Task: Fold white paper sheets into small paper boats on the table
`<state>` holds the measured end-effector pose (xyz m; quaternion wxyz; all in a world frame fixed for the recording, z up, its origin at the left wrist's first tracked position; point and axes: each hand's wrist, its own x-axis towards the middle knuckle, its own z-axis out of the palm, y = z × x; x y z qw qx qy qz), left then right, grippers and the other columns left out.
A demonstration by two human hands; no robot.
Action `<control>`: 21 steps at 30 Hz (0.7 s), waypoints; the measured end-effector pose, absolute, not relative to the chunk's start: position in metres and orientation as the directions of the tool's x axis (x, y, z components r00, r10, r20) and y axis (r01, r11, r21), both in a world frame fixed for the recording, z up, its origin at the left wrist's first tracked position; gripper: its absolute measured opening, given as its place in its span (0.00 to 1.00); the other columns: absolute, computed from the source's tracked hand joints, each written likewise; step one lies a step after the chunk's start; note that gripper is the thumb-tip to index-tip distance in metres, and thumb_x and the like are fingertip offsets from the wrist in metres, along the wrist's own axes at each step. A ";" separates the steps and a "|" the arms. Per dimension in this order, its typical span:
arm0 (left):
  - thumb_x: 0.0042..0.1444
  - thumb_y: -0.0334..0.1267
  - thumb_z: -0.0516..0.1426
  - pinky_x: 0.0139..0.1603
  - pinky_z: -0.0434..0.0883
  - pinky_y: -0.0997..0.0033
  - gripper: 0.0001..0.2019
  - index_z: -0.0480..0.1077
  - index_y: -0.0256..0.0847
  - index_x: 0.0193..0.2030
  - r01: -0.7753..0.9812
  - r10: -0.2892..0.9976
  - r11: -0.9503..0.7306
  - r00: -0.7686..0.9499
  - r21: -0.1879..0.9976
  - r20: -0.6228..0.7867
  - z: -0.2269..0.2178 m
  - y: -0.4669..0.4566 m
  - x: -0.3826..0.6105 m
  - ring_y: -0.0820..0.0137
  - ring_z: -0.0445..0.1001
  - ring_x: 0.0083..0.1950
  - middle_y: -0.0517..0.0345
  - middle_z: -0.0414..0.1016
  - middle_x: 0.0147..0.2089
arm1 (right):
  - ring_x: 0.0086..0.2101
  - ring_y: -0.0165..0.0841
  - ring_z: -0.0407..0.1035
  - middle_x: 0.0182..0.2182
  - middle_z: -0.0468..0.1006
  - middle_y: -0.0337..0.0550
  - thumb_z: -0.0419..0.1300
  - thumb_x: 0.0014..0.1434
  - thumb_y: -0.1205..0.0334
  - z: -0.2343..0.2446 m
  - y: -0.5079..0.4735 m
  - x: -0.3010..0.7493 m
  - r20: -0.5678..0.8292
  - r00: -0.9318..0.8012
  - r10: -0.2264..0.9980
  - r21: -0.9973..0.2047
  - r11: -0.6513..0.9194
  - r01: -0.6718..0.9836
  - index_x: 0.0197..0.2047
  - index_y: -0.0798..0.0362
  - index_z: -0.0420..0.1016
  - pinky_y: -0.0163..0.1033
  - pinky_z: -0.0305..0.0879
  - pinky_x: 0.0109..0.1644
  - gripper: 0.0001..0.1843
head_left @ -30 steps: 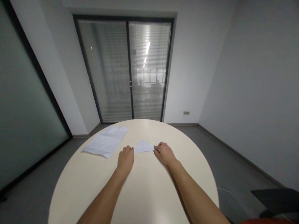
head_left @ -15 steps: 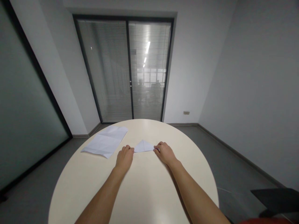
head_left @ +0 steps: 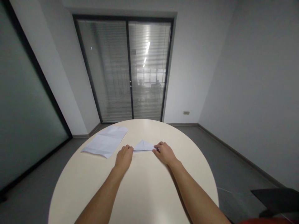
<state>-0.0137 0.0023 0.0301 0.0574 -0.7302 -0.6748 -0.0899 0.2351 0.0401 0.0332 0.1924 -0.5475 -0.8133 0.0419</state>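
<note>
A small white folded paper (head_left: 144, 145), peaked at its far side, lies on the table between my hands. At its left corner my left hand (head_left: 124, 155) is closed, with the fingertips on the paper's edge. My right hand (head_left: 164, 152) pinches the right corner between thumb and fingers. Along the paper's near edge runs a narrow strip with a dark line above it, like a fold. Both corners are partly hidden by my fingers.
A larger creased white sheet (head_left: 106, 141) lies to the left on the round cream table (head_left: 140, 186). Behind the table stands a glass door with blinds (head_left: 130, 71). A dark chair part (head_left: 277, 199) shows at the lower right.
The near edge of the folded paper now shows a strip with a dark fold line. My left hand has shifted slightly left, and my right thumb has moved a little left along the edge.
</note>
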 end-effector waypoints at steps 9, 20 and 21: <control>0.71 0.36 0.46 0.49 0.67 0.66 0.14 0.74 0.43 0.48 0.994 0.969 -0.072 0.050 0.079 0.243 0.034 0.001 -0.012 0.63 0.73 0.51 0.50 0.76 0.48 | 0.48 0.39 0.72 0.45 0.80 0.49 0.54 0.69 0.52 0.033 0.040 0.235 0.276 -0.295 0.915 -0.320 0.377 0.869 0.49 0.48 0.83 0.38 0.63 0.51 0.18; 0.71 0.35 0.47 0.50 0.68 0.66 0.14 0.74 0.43 0.49 0.991 0.953 -0.082 0.047 0.105 0.300 0.032 0.003 -0.011 0.62 0.74 0.51 0.51 0.78 0.47 | 0.46 0.36 0.74 0.45 0.82 0.47 0.50 0.72 0.55 0.038 0.039 0.231 0.304 -0.277 0.911 -0.352 0.378 0.856 0.49 0.48 0.82 0.35 0.63 0.50 0.18; 0.71 0.35 0.47 0.49 0.68 0.66 0.14 0.74 0.43 0.49 0.992 0.951 -0.078 0.043 0.103 0.305 0.032 0.003 -0.011 0.62 0.75 0.51 0.51 0.78 0.47 | 0.46 0.36 0.74 0.45 0.82 0.47 0.51 0.72 0.57 0.038 0.040 0.231 0.311 -0.282 0.907 -0.363 0.388 0.847 0.49 0.49 0.82 0.34 0.63 0.50 0.17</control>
